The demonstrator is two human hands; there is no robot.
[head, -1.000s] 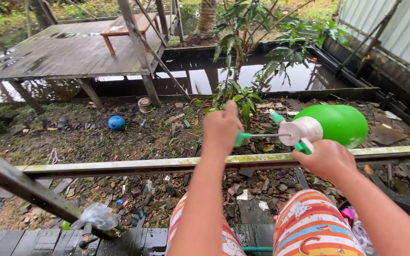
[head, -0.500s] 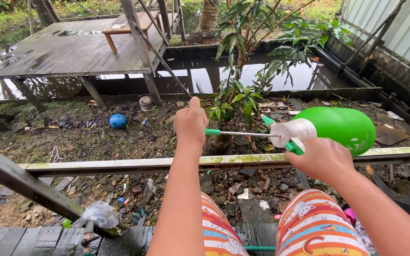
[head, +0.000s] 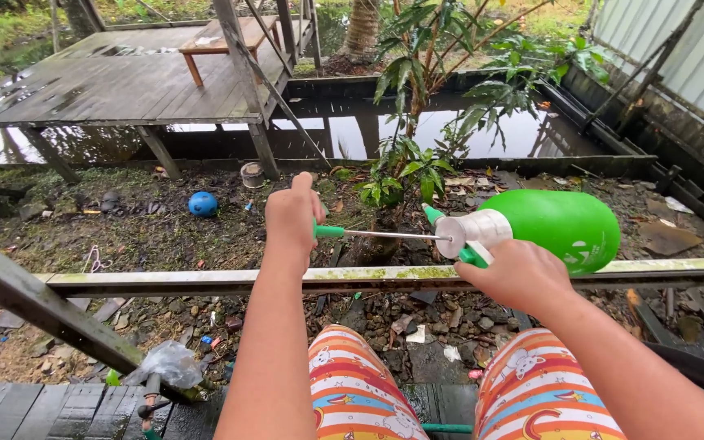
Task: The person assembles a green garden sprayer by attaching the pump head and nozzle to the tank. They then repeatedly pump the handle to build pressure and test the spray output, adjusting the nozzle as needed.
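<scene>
Green sprayer bottle point(head: 560, 228) lying sideways above rail point(head: 205, 281): right hand point(head: 519, 277) steadies neck, left hand point(head: 291, 213) fist-closed round pump handle point(head: 329, 231), rod drawn out.

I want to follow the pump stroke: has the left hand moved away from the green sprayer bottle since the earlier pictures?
Yes. The left hand has moved leftward, away from the green sprayer bottle, exposing more pump rod.

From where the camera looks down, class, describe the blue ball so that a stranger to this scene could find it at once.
Start at the wooden deck on stilts in the upper left. Drop to the littered mud below its front edge, left of the small round can. There lies the blue ball, the only round, bright blue thing among brown leaves and debris.
</scene>
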